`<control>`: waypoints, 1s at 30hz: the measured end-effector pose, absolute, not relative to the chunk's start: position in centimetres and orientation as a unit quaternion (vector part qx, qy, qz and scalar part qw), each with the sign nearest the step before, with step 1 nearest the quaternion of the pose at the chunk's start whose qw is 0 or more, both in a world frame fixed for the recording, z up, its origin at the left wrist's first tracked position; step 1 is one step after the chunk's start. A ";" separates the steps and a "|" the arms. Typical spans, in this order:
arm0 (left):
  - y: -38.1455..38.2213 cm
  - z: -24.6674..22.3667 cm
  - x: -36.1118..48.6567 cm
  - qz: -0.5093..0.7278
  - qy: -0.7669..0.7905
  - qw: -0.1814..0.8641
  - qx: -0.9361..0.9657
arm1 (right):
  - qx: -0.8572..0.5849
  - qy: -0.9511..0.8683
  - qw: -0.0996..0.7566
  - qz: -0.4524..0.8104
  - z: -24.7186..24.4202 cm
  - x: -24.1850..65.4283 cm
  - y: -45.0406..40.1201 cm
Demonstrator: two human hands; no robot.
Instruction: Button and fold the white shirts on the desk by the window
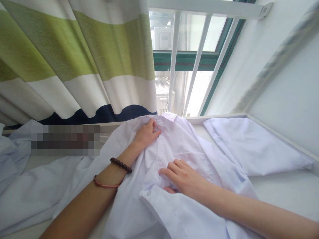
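A white button-up shirt [176,141] lies spread in front of me, its collar toward the window and its sleeves rumpled. Near the collar, my left hand [147,134] is closed with fingers curled on the button placket. Lower down the front, my right hand [183,176] has bent fingers pinching the cloth beside the placket, its thumb partly hidden by a fold. A cuff with a button [149,192] lies just below the right hand. Two bracelets [121,165] circle my left forearm.
A folded white garment [259,144] lies at the right, more white clothes [32,189] at the left. Behind are a raised white edge [229,116], a green-and-cream striped curtain [119,46] and white window bars [190,66]. One patch at left is pixelated.
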State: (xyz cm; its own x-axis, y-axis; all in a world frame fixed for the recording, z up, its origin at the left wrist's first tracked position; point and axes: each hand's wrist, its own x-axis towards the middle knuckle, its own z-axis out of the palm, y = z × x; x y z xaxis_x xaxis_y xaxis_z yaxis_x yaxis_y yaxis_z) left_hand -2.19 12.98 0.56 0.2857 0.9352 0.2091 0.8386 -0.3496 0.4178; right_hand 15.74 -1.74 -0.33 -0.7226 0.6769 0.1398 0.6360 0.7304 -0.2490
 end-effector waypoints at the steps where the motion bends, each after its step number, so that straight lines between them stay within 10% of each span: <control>1: 12.8 0.6 -2.3 0.209 0.543 0.099 0.808 | -0.353 -0.923 0.112 0.098 -0.3 15.8 -1.7; 19: 11.6 3.6 -3.7 0.194 0.516 -0.088 0.830 | -0.497 -0.824 0.251 0.108 4.4 20.6 5.6; 30: 14.5 4.4 -8.4 0.164 0.678 -0.097 0.710 | -0.678 -0.718 0.154 0.028 4.5 21.8 14.9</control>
State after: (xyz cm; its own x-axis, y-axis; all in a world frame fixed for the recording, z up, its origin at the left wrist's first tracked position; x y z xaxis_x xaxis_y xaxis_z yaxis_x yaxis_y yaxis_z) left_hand -8.39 14.47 4.45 0.0275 0.9309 0.3641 0.9944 -0.0627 0.0851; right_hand 21.79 14.91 4.50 -0.0322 0.9827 0.1826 0.9651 0.0781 -0.2500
